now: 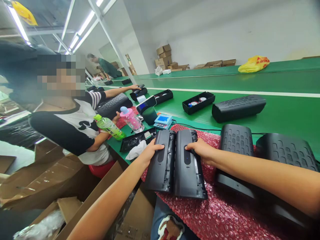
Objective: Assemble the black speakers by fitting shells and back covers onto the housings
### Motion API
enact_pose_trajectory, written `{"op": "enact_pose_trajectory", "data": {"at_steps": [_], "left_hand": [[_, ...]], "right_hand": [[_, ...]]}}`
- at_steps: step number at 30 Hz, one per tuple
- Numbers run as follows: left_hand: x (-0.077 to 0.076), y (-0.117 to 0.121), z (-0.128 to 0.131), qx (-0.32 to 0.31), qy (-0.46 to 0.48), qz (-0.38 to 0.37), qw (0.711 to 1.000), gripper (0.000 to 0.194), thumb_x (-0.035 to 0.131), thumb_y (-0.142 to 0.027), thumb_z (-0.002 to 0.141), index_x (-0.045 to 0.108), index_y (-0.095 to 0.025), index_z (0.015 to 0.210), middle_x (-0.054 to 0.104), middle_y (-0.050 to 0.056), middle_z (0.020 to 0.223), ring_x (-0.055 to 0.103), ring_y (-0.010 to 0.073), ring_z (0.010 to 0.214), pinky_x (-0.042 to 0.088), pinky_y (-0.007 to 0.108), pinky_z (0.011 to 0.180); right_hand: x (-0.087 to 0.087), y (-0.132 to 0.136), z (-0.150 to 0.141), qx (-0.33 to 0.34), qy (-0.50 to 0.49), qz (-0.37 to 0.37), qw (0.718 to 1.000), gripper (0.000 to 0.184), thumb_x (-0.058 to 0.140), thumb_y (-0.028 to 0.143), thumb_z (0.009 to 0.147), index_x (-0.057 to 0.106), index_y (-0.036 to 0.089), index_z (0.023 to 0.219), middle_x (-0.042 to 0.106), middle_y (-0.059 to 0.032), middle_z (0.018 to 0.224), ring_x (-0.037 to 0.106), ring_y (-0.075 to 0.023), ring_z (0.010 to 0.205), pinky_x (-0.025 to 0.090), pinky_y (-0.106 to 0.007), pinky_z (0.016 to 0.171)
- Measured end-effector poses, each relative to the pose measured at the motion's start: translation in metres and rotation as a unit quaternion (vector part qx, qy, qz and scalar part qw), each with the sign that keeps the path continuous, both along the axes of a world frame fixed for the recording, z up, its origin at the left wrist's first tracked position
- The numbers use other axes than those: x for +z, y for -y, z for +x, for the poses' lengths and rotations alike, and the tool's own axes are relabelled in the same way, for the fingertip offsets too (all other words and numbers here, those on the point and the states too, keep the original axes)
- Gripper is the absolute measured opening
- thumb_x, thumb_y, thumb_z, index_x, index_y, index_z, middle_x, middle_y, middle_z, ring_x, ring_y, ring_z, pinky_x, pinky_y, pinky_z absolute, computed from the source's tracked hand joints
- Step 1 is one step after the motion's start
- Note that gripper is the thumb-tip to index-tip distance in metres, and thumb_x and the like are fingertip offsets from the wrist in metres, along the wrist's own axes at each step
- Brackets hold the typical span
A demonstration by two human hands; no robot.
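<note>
Two black plastic speaker housings stand side by side in front of me, tilted back, their ribbed inner edges showing on the right. My left hand (151, 151) grips the left speaker housing (156, 175), thumb across its front by the oval button panel. Around the right edge of the right speaker housing (185, 176) my right hand (201, 150) is closed, its thumb on the button panel. The lower ends of both housings are over red bubble wrap (185, 216). To the right, black speaker parts with a brick-like pattern (236, 140) are partly hidden by my right forearm.
Beyond the housings are a light-blue device with a screen (163, 120), an open black housing with wires (198, 102) and a closed speaker (238, 108) on the green table (287, 86). Bottles (110, 126) and a co-worker (72, 116) are at left, cardboard boxes (82, 196) below.
</note>
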State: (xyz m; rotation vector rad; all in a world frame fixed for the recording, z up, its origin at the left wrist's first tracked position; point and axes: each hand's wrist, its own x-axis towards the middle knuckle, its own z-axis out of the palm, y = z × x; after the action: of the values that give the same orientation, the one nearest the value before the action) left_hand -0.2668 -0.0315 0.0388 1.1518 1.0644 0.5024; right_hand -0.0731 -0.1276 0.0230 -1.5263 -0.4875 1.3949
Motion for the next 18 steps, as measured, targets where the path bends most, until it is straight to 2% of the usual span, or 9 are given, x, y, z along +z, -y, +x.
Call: {"op": "enact_pose_trajectory", "data": {"at_steps": [7,18], "left_hand": [[-0.0005,-0.0001,-0.0001,0.0,0.005,0.001,1.0,0.071,0.065,-0.02,0.053,0.047,-0.016,0.121,0.061,0.001,0.072,0.057,0.0167,0.051,0.051,0.029,0.046],[-0.003,-0.0017,-0.0007,0.001,0.006,-0.006,1.0,0.077,0.067,-0.02,0.054,0.045,-0.016,0.127,0.063,0.003,0.075,0.059,0.019,0.052,0.052,0.032,0.046]], "right_hand": [[-0.0035,-0.0018,0.0016,0.002,-0.005,-0.013,1.0,0.05,0.071,0.02,0.06,0.044,0.018,0.103,0.059,-0.005,0.075,0.06,-0.0227,0.063,0.052,-0.036,0.055],[-0.0069,-0.003,0.0023,0.012,0.013,0.0,1.0,0.048,0.07,0.021,0.061,0.043,0.018,0.1,0.059,-0.0048,0.074,0.06,-0.0223,0.063,0.051,-0.035,0.055]]}}
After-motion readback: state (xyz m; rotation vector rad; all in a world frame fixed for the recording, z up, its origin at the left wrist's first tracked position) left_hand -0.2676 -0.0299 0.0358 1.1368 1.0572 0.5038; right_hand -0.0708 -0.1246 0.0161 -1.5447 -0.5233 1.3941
